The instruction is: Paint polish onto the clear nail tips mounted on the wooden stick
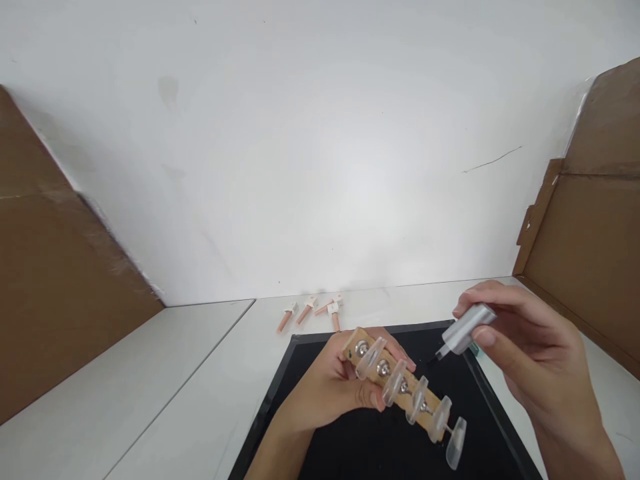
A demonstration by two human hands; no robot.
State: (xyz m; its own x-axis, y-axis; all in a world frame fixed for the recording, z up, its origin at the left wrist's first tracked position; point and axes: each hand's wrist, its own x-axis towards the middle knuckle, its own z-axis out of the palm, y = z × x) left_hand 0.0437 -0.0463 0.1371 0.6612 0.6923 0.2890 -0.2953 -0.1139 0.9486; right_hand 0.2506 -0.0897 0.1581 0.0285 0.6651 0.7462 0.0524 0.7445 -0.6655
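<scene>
Left hand [333, 387] is closed around the near end of a wooden holder [400, 387] carrying clear nail tips, held above the black mat [320, 360] on the bench [150, 387]; its long axis runs down to the right; right hand [525, 353], just beside, pinches a silver brush cap [466, 330] pointing at the holder.

4 small pink-tipped pieces [311, 311] lie on the white table [150, 400] behind a black mat [500, 427]; cardboard [590, 267] stands right.

Left hand [333, 387]: lower centre, grips wooden nail-tip holder [400, 387] with clear tips.
Right hand [525, 353]: lower right, pinches silver brush cap [466, 329].
Black mat [370, 447]: beneath both.
</scene>
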